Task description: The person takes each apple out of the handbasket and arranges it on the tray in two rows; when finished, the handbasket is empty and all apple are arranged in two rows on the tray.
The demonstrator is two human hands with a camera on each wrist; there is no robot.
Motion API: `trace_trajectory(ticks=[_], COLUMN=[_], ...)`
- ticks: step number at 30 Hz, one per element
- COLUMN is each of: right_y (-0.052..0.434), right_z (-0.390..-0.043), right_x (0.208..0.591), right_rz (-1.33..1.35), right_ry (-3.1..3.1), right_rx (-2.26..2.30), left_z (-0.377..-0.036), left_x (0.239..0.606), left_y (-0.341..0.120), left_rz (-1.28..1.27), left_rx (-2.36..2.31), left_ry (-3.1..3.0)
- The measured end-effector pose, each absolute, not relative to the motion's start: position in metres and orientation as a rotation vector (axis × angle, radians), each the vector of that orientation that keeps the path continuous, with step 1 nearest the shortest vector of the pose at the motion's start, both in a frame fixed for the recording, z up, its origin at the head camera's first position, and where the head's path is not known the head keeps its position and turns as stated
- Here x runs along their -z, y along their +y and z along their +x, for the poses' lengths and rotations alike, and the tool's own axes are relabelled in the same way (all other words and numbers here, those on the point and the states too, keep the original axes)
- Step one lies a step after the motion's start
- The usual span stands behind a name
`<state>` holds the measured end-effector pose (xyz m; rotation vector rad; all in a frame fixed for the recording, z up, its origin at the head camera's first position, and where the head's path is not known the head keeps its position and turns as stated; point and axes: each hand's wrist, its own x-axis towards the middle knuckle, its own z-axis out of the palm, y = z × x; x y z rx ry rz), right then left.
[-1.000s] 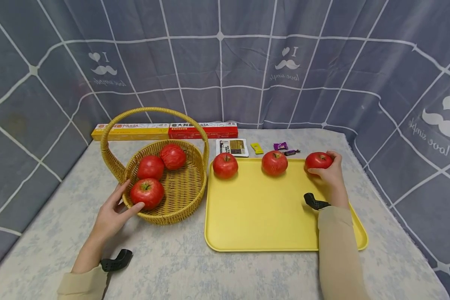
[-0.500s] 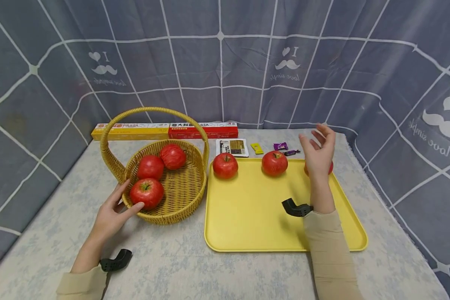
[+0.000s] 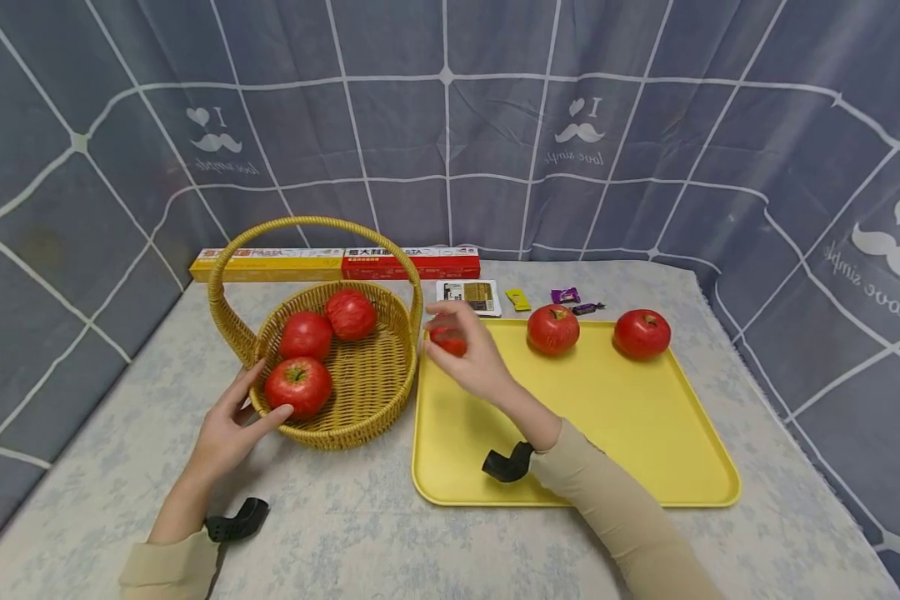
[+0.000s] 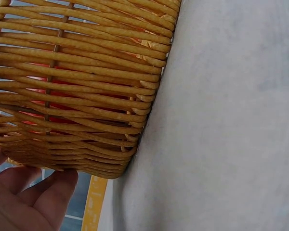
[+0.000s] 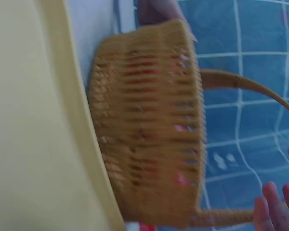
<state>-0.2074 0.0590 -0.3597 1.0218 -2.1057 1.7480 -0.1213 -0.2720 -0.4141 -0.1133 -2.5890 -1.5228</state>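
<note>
My left hand (image 3: 228, 433) grips the near left rim of the yellow wicker basket (image 3: 363, 379), thumb over the edge and fingers along the outside. Inside lie three red apples (image 3: 297, 385), showing as red through the weave in the left wrist view. Over the back left corner of the yellow tray (image 3: 660, 442), my right hand (image 3: 476, 358) hovers with parted fingers, partly covering a red apple (image 3: 450, 338). Two more apples, a middle apple (image 3: 552, 331) and a right apple (image 3: 642, 334), sit along the tray's far edge. In the right wrist view the right fingertips (image 5: 272, 195) pinch nothing.
Behind the basket lie a yellow pasta box (image 3: 270, 264) and a red pasta box (image 3: 411, 264). A flat packet (image 3: 471, 296), a yellow wrapped sweet (image 3: 518, 300) and purple wrapped sweets (image 3: 566, 295) lie past the tray. The basket's tall handle (image 3: 307, 222) arches up near the right hand.
My right hand has let go of the right apple, lifted, and swung left across the tray to the left apple. The left hand keeps its hold on the basket.
</note>
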Motion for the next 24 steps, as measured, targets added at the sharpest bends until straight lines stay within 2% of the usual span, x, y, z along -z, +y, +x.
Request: trace_trajectory(ticks=[9, 24], right_y=[-0.004, -0.056], right_z=[-0.210, -0.233], right_x=[0.378, 0.381], right_rz=[1.450, 1.756], right_ry=[-2.498, -2.827], right_rx=[-1.649, -1.338], left_z=[-0.121, -0.122], left_x=[0.415, 0.415], left_y=[-0.271, -0.272], left_rz=[-0.079, -0.096], left_rx=[1.508, 1.491], left_ry=[-2.609, -2.606])
